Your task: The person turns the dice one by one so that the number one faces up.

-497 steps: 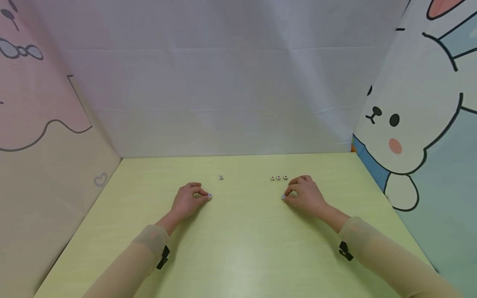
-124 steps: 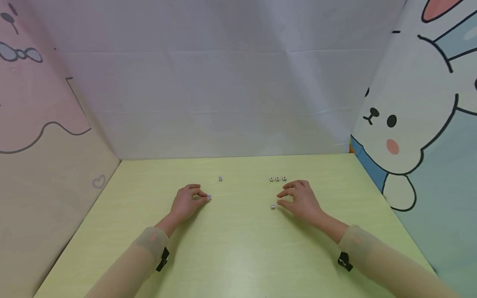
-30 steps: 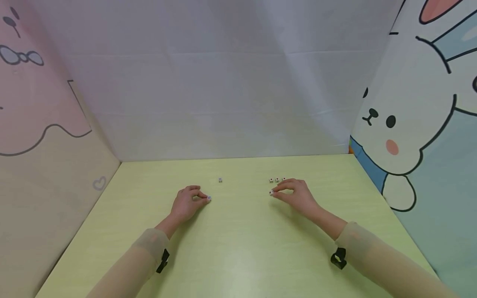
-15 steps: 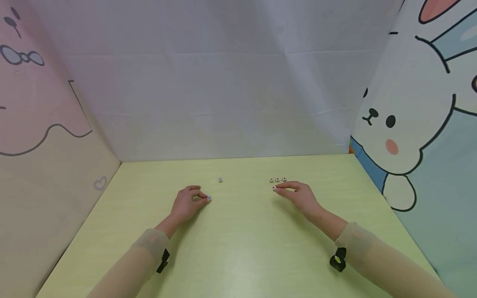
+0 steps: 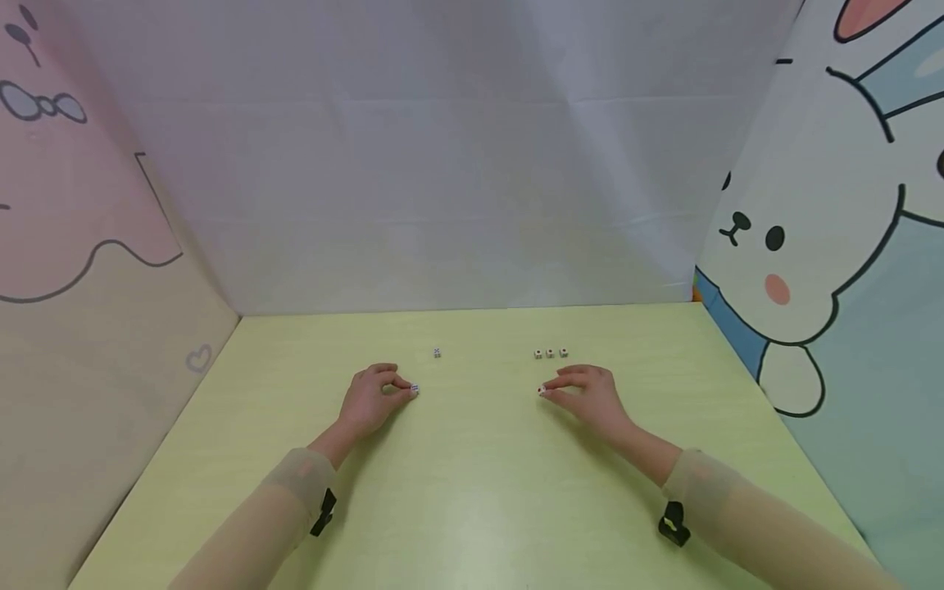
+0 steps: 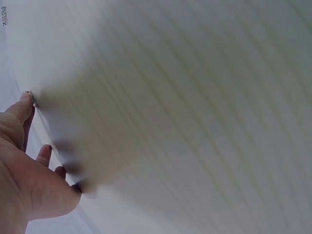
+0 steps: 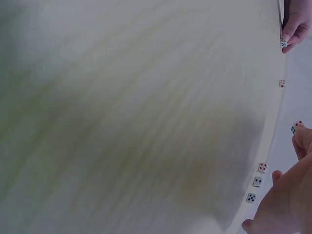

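Note:
My left hand (image 5: 371, 401) pinches a small white die (image 5: 415, 389) between thumb and forefinger, at the table's left middle. Across from it, my right hand (image 5: 593, 400) holds another white die (image 5: 542, 391) by the fingertips. That die (image 7: 294, 127) looks raised off the table in the right wrist view. Just behind the right hand, three dice stand in a row: a left one (image 5: 537, 354), a middle one (image 5: 550, 353) and a right one (image 5: 564, 352). A single die (image 5: 437, 353) lies behind and to the right of the left hand.
The pale yellow table (image 5: 472, 492) has a white cloth backdrop (image 5: 442, 164) along its far edge. A pink and beige panel (image 5: 96, 344) borders it on the left, a panel with a cartoon rabbit (image 5: 811, 246) on the right.
About four seconds ago the right-hand die lay on the table beside parted fingers; since then the right hand has picked it up. In the last half second that hand came nearer. The left hand stays put.

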{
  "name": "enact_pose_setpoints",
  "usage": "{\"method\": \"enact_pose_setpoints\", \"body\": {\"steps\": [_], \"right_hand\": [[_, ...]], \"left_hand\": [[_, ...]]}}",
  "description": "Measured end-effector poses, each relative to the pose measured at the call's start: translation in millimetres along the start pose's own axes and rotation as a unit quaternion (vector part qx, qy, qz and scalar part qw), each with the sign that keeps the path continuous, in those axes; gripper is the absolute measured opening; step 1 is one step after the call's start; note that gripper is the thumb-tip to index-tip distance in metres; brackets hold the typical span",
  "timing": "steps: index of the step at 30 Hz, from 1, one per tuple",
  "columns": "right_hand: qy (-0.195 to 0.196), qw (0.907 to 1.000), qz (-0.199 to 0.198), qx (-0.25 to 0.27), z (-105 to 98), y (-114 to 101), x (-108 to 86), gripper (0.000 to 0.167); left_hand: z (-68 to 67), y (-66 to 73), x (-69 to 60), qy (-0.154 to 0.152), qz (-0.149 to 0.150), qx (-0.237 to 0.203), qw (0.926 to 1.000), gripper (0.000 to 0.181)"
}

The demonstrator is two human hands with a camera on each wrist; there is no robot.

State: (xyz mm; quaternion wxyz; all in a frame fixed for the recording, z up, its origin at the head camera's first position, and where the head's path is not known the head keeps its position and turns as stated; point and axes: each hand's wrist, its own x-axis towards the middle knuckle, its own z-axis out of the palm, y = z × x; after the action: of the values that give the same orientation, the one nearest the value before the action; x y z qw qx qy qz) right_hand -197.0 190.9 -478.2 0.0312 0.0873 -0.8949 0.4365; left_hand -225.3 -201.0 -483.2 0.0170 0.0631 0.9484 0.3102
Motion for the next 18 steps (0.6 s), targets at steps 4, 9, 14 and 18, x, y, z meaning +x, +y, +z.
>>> {"method": "enact_pose_setpoints", "body": {"steps": [4,9,14,18], "right_hand": [[-0.003,0.9998,-0.009,-0.016,3.7,1.8,-1.5,0.014],[-0.008,0.9996,-0.009,-0.025,6.1,1.2,-3.2,0.012],[-0.011,0.9993,-0.007,-0.034,7.8,0.3,-4.5,0.012],[-0.012,0.9989,-0.005,-0.044,9.2,0.8,-5.1,0.012]], "left_hand": [[-0.7,0.6,0.9,0.000,0.003,0.003,1.0000,0.016],[-0.8,1.2,1.3,0.000,0.003,0.000,1.0000,0.015],[0.7,-1.0,2.1,-0.002,0.001,-0.005,1.0000,0.015],[1.5,-2.0,2.9,-0.002,0.002,-0.008,1.0000,0.015]]}}
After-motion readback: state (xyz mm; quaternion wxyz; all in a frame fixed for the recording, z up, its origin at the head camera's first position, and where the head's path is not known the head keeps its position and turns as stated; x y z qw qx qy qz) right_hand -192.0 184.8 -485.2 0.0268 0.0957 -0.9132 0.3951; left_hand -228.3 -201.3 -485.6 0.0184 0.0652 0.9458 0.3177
